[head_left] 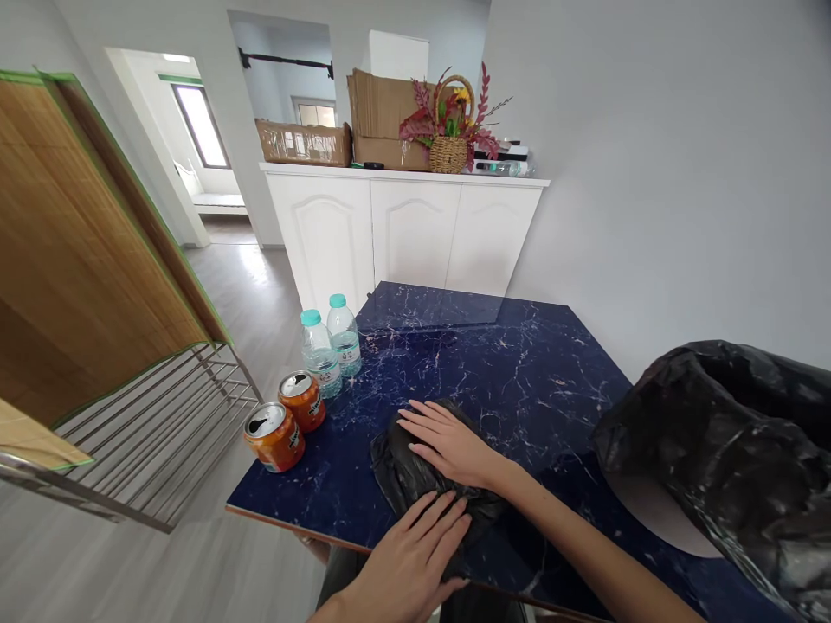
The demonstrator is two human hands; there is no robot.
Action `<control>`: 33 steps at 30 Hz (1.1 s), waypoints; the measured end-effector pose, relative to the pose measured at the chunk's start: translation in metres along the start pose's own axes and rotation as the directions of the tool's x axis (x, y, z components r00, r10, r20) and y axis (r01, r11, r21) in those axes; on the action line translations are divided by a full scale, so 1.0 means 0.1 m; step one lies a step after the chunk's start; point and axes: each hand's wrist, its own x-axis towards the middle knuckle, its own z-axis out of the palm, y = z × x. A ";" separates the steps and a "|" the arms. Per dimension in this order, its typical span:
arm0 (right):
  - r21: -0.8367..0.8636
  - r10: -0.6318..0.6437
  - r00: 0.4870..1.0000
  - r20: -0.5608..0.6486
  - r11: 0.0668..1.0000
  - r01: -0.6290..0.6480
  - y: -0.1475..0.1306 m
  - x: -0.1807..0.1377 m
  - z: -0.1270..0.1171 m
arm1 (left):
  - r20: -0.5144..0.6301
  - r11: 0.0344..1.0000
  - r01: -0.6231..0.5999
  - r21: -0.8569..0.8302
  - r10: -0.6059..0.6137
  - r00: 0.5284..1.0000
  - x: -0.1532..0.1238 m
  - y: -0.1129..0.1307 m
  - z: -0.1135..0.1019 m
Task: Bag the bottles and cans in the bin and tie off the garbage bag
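Note:
A crumpled black plastic bag [396, 459] lies near the table's front edge, under both hands. My right hand [447, 441] rests flat on its top, fingers stretched out to the left. Closer to me, my left hand [415, 554] lies on the bag's near part with its fingers extended. Whether anything is inside the bag is hidden. To the left stand two opened orange cans [273, 439] and, behind them, two clear bottles [344, 333] with turquoise caps and some liquid in them.
The dark blue marbled table [519, 363] carries a bin lined with a black bag [701, 433] at the right. A metal rack [195, 407] stands left of the table. Behind is a white cabinet [415, 229] with cardboard boxes [305, 143] and a flower basket [447, 154].

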 end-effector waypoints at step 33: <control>0.387 0.523 0.843 -0.122 0.808 -0.445 -0.21 -0.56 -0.02 | -0.115 0.985 0.135 0.104 -0.123 0.986 0.19 -0.41 -0.40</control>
